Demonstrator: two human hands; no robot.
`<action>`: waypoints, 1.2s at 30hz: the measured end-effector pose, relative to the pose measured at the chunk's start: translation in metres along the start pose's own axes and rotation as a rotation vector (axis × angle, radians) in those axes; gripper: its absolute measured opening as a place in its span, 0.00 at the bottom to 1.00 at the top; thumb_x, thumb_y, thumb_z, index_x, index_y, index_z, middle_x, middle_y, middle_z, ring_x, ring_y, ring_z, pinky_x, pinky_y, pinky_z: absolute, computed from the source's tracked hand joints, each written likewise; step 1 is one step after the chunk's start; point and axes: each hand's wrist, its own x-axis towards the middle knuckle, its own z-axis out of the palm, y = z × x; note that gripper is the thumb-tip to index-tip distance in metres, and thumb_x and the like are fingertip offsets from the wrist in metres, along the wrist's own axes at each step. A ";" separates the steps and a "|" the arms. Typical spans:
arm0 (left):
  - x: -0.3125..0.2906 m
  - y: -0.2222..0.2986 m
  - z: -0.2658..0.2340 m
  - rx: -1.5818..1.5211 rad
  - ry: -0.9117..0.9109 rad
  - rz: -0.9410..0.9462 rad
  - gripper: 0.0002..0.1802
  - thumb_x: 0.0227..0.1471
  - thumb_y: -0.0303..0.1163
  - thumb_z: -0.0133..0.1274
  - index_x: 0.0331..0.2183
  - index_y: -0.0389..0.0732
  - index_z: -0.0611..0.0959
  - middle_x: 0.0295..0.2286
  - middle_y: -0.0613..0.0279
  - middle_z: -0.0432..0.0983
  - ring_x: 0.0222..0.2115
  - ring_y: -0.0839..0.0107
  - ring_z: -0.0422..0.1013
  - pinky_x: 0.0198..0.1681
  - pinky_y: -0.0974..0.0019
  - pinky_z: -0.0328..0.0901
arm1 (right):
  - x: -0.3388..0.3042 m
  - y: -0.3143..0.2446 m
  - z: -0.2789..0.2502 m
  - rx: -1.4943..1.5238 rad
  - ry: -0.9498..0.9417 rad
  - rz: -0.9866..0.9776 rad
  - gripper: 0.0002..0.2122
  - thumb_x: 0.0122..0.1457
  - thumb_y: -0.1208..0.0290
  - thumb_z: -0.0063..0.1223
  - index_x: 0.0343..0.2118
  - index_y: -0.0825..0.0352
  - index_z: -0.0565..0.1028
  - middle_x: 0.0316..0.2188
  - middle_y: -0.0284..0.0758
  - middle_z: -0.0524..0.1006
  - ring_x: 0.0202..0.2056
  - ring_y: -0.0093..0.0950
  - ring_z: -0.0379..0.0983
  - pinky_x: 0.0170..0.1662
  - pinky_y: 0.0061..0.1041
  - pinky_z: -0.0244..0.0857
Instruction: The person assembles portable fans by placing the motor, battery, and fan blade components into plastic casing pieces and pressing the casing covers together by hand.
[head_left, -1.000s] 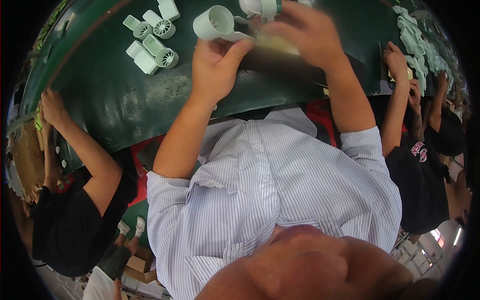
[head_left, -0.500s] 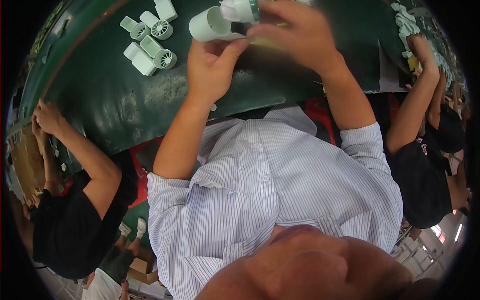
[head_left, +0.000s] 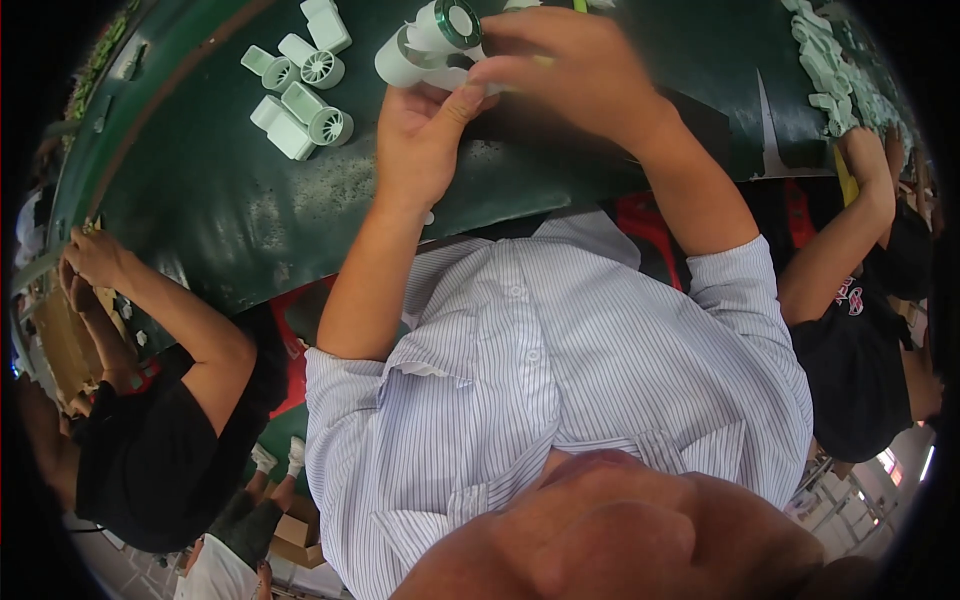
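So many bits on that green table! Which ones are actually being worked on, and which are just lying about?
In hand:
- white plastic cylinder, held by the left hand
- green ring piece at the right hand

Lying about:
- loose white fan-like parts on the green table
- pile of pale parts far right

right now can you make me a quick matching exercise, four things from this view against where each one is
Things:
1. left hand
2. right hand
3. group of white finned cylinders
4. pile of pale green parts

Places:
A. lying loose on the green table, to the left of both hands
B. far right end of the table, by a co-worker's arm
C. under the white cylinder with a green ring, thumb up against it
D. over the top of that cylinder, fingers curled

Pairs: 1-C, 2-D, 3-A, 4-B
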 end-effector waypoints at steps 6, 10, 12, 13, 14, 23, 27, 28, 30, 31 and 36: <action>0.002 0.008 0.005 0.097 0.014 -0.038 0.27 0.54 0.24 0.54 0.52 0.36 0.62 0.43 0.54 0.71 0.42 0.67 0.72 0.45 0.63 0.71 | -0.009 0.007 0.006 0.010 -0.170 0.379 0.19 0.48 0.59 0.63 0.38 0.68 0.79 0.29 0.35 0.79 0.30 0.26 0.76 0.35 0.23 0.67; 0.004 0.010 0.000 0.138 -0.007 -0.047 0.25 0.57 0.30 0.52 0.53 0.36 0.63 0.46 0.54 0.69 0.45 0.63 0.72 0.46 0.60 0.72 | -0.016 0.011 0.007 0.161 -0.208 0.583 0.18 0.49 0.60 0.63 0.40 0.68 0.79 0.29 0.35 0.79 0.31 0.25 0.76 0.35 0.22 0.67; 0.004 0.012 -0.002 0.158 -0.022 -0.047 0.24 0.58 0.32 0.50 0.53 0.37 0.63 0.47 0.54 0.69 0.45 0.62 0.72 0.46 0.59 0.72 | -0.016 0.011 0.008 0.197 -0.204 0.607 0.18 0.49 0.61 0.63 0.40 0.68 0.79 0.29 0.35 0.79 0.31 0.25 0.75 0.35 0.22 0.67; 0.004 0.012 -0.003 0.173 -0.039 -0.052 0.23 0.60 0.34 0.48 0.53 0.37 0.63 0.47 0.54 0.69 0.45 0.62 0.72 0.45 0.59 0.72 | -0.015 0.009 0.008 0.221 -0.212 0.636 0.18 0.50 0.61 0.62 0.41 0.68 0.78 0.30 0.35 0.80 0.32 0.24 0.76 0.36 0.22 0.67; 0.004 0.014 -0.004 0.174 -0.036 -0.053 0.23 0.60 0.34 0.48 0.53 0.37 0.63 0.47 0.54 0.69 0.45 0.62 0.72 0.45 0.59 0.72 | -0.014 0.009 0.008 0.245 -0.220 0.664 0.19 0.50 0.61 0.62 0.41 0.68 0.78 0.31 0.36 0.80 0.33 0.24 0.76 0.37 0.22 0.68; 0.010 0.026 -0.002 0.085 0.022 -0.075 0.24 0.56 0.35 0.54 0.50 0.33 0.69 0.41 0.55 0.74 0.41 0.67 0.73 0.39 0.65 0.73 | -0.010 0.007 0.011 0.452 -0.195 0.885 0.20 0.53 0.61 0.61 0.43 0.71 0.77 0.36 0.38 0.80 0.38 0.25 0.76 0.43 0.21 0.68; 0.012 0.016 -0.011 0.093 0.054 -0.027 0.24 0.53 0.32 0.58 0.49 0.34 0.71 0.40 0.56 0.75 0.40 0.68 0.73 0.40 0.66 0.71 | -0.013 0.001 0.017 0.483 -0.130 0.898 0.18 0.53 0.64 0.61 0.43 0.71 0.77 0.35 0.37 0.80 0.38 0.24 0.76 0.43 0.21 0.69; 0.015 0.014 -0.015 0.070 0.051 0.034 0.24 0.51 0.30 0.59 0.48 0.34 0.72 0.40 0.57 0.75 0.40 0.68 0.73 0.43 0.65 0.70 | -0.012 -0.001 0.019 0.484 -0.127 0.897 0.18 0.53 0.64 0.61 0.43 0.71 0.77 0.35 0.37 0.80 0.38 0.24 0.76 0.43 0.21 0.69; 0.016 0.013 -0.017 0.049 0.045 0.093 0.24 0.49 0.27 0.61 0.47 0.35 0.72 0.40 0.57 0.75 0.40 0.68 0.73 0.45 0.65 0.69 | -0.011 -0.005 0.021 0.576 -0.099 0.953 0.18 0.53 0.65 0.61 0.44 0.71 0.77 0.36 0.37 0.80 0.38 0.23 0.76 0.43 0.21 0.69; 0.014 0.015 -0.014 0.024 0.048 0.077 0.23 0.48 0.26 0.61 0.47 0.34 0.73 0.40 0.58 0.75 0.41 0.68 0.73 0.46 0.65 0.68 | -0.013 -0.005 0.021 0.574 -0.094 0.954 0.18 0.53 0.65 0.61 0.44 0.71 0.77 0.36 0.37 0.80 0.38 0.23 0.76 0.43 0.21 0.69; 0.014 0.025 -0.015 0.084 -0.004 0.006 0.23 0.47 0.23 0.61 0.46 0.33 0.75 0.41 0.58 0.76 0.42 0.68 0.73 0.48 0.64 0.67 | -0.017 -0.007 0.023 0.644 -0.041 0.924 0.18 0.54 0.66 0.61 0.45 0.72 0.76 0.33 0.34 0.79 0.35 0.20 0.74 0.40 0.19 0.69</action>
